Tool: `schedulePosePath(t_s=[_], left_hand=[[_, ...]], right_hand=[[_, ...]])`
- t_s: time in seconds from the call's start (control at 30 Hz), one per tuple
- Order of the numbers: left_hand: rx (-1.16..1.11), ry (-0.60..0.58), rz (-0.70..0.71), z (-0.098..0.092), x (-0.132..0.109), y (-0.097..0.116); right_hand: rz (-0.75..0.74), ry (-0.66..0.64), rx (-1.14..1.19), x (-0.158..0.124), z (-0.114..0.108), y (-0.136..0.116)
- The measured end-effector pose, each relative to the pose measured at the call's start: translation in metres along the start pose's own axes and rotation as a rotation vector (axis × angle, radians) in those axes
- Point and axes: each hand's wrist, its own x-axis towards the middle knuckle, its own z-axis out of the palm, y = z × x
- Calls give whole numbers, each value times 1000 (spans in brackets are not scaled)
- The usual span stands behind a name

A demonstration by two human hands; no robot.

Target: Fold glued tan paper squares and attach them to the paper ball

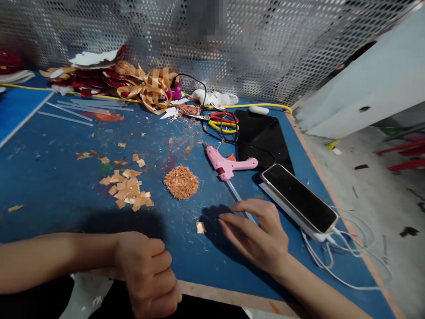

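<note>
My left hand is curled into a fist at the table's front edge, its inner side turned away; whether anything is inside is hidden. Over the table on the right, my right hand has its fingers stretched and apart, with nothing visible between them. It partly covers the clear glue stick of a pink glue gun. Left of its fingertips lies a small gold ribbon square. Beyond my hands are a round, bristly gold-brown piece and a loose pile of cut gold ribbon pieces.
A phone lies on a white block with white cables, near the right edge. Behind are a black tablet, scissors, gold ribbon loops and clear glue sticks. A perforated metal panel borders the back.
</note>
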Motion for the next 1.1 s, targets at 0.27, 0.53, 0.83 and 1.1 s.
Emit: schedulePosePath(t_s=[0.27, 0.53, 0.83, 1.1], left_hand=[[1, 9, 2, -1, 3, -2], [-1134, 288, -888, 0, 2, 8], [-898, 24, -853, 1, -8, -14], [-1546, 158, -1065, 5, -16, -49]], right_hand=[[9, -20, 14, -1, 4, 1], [-10, -37, 10, -1, 4, 0], [395, -139, 788, 4, 0, 4], [611, -241, 1093, 13, 5, 13]])
